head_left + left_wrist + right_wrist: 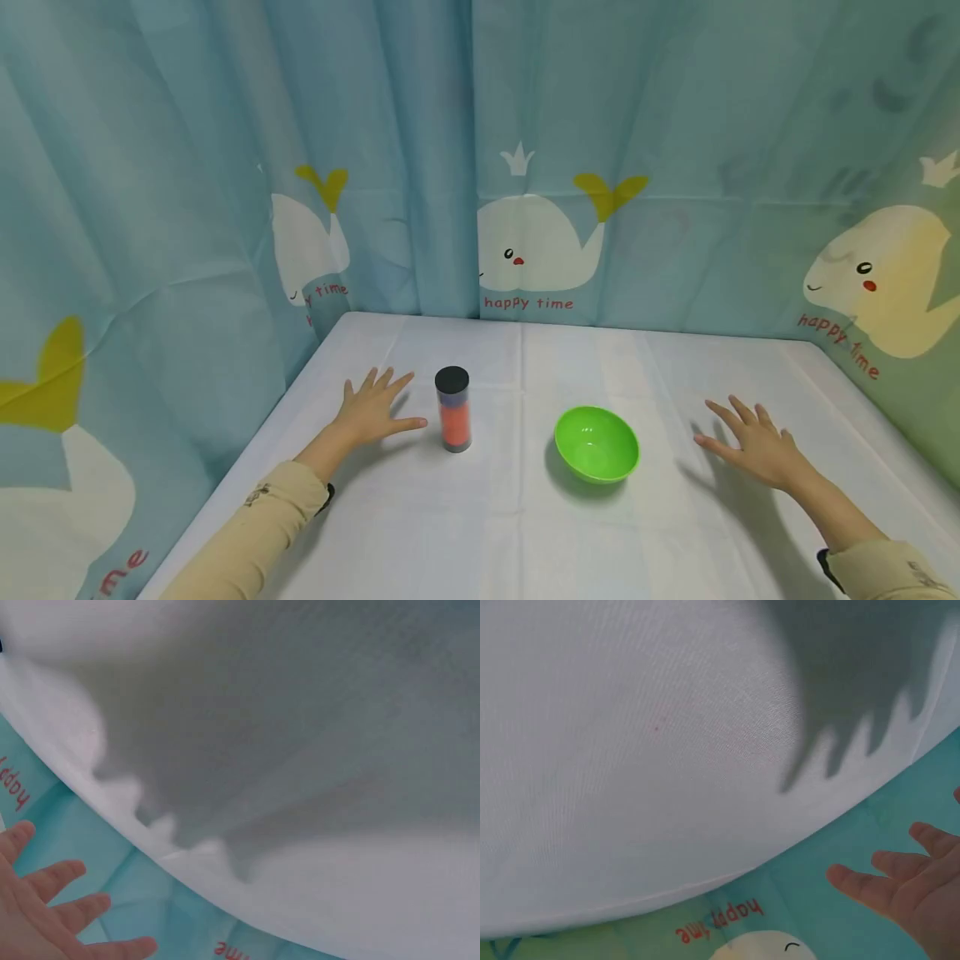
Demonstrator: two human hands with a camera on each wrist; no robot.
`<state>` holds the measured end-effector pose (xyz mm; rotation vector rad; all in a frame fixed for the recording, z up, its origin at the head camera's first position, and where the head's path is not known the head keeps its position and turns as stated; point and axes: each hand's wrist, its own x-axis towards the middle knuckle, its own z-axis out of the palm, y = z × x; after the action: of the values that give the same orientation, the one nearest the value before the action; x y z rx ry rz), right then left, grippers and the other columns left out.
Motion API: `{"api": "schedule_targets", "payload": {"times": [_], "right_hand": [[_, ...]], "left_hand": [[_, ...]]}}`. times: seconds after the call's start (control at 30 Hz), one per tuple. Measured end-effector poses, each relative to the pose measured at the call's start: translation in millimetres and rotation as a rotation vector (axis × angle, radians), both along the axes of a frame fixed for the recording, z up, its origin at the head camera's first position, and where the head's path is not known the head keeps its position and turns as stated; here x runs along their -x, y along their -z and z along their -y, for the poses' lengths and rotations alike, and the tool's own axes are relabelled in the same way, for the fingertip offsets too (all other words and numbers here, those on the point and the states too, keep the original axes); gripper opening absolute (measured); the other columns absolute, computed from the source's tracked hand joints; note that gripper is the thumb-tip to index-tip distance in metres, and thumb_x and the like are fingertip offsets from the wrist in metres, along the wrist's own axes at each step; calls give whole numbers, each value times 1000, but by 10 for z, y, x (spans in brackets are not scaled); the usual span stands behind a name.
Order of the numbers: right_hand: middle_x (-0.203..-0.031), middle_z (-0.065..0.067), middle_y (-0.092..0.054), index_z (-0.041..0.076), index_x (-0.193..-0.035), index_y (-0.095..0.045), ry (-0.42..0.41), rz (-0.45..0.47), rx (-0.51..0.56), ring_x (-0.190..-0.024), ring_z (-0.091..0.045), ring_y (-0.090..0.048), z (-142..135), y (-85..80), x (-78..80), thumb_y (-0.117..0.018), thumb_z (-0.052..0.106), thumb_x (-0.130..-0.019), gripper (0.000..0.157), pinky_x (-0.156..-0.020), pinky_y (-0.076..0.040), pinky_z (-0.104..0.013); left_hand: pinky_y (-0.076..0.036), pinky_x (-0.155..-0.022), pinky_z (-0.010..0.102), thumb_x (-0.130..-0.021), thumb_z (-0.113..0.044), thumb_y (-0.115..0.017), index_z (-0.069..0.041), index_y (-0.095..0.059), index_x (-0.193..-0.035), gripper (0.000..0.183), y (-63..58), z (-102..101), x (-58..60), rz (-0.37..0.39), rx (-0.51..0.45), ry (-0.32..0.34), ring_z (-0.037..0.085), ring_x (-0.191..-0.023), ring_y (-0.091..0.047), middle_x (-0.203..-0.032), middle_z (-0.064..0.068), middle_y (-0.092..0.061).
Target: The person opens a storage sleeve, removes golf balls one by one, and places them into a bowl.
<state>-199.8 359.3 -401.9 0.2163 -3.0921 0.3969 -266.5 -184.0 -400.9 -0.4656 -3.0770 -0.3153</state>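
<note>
My left hand [371, 412] is spread out above the table, just left of a clear cylindrical container [454, 421] with a black lid and orange-red contents, which stands upright. A round bright green bowl [597, 446] sits right of the container, with nothing in it. To the right of the bowl hovers my right hand [759, 446], fingers spread and holding nothing. In the left wrist view the left hand [49, 900] shows its separated fingers over the table edge. The right wrist view has the right hand [911, 889] at the lower right, also with fingers apart.
A white cloth [420, 533] covers the table. Blue curtains [435, 167] printed with whales and "happy time" hang behind it and along both sides. Both hands cast shadows on the cloth.
</note>
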Motion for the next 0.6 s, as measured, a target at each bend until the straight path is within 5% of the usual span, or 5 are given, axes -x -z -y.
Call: {"api": "schedule_targets", "payload": {"times": [0.33,0.6], "right_hand": [[-137,-37,-35,-1,-134,-45,-26,-60,-38,-119,-66,-30,-28,2,19,-56,50,-89,68,-78,-32,-79],[-132,-38,-41,-5,-130,-49,-49,-86,-14,-109,-59,-48,19,-36,35,-59,46,-89,66,-73,-45,-64]], "left_hand": [[-28,-100,69,-80,-58,-63,-9,-41,-142,82,-46,-26,-24,-29,5,22,48,-131,-36,-141,27,-42],[-44,-90,60,-80,-51,-67,-3,-54,-130,71,-14,8,-39,-112,34,71,41,-119,-52,-129,24,-55]]}}
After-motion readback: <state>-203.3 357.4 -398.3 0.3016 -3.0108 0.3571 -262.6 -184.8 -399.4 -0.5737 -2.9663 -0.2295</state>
